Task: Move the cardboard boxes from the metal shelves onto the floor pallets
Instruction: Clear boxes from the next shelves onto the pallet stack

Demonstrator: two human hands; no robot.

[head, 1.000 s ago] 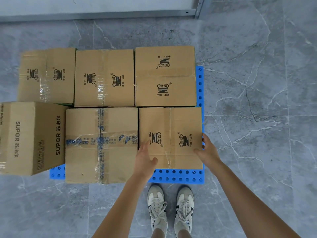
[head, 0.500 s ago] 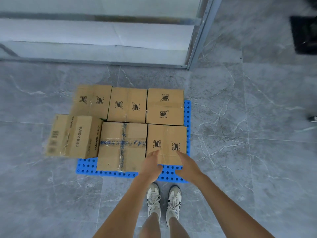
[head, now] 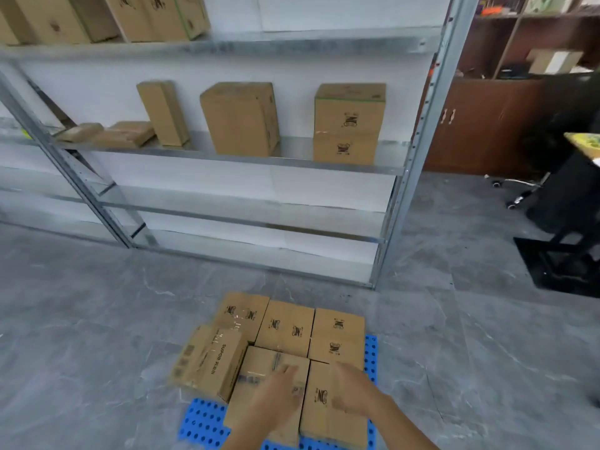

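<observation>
**While 6 boxes sit on the pallet, both hands hang free above them**

Where the grey tiled floor (head: pixel 97 336) meets the foot of the metal shelving (head: pixel 418 147), a blue perforated pallet (head: pixel 201 423) carries 6 cardboard boxes packed edge to edge in 2 rows of 3. At the back right lies a box with 2 printed logos (head: pixel 337 334), and to its left sit 2 more logo boxes, the middle one (head: pixel 285 328) touching both neighbours. The front row holds a SUPOR-marked box (head: pixel 207 362) on the left, tilted and overhanging the pallet's edge, a taped box (head: pixel 266 384) in the centre, and a logo box (head: pixel 324 404) on the right.

Blurred by motion, the left hand (head: pixel 276 401) hovers over the taped box with fingers spread and nothing in it. Beside it, the right hand (head: pixel 354 391) is likewise loose and empty, above the front right box. Whether either palm touches cardboard cannot be told.

On the middle shelf stand more boxes: a 2-high stack (head: pixel 347 125) at the right, a large box (head: pixel 240 118) in the middle, a narrow upright box (head: pixel 162 112) to the left, then flat parcels (head: pixel 123 134). Further boxes (head: pixel 156 14) fill the top shelf. A brown cabinet (head: pixel 480 125) stands to the right of the shelving
</observation>
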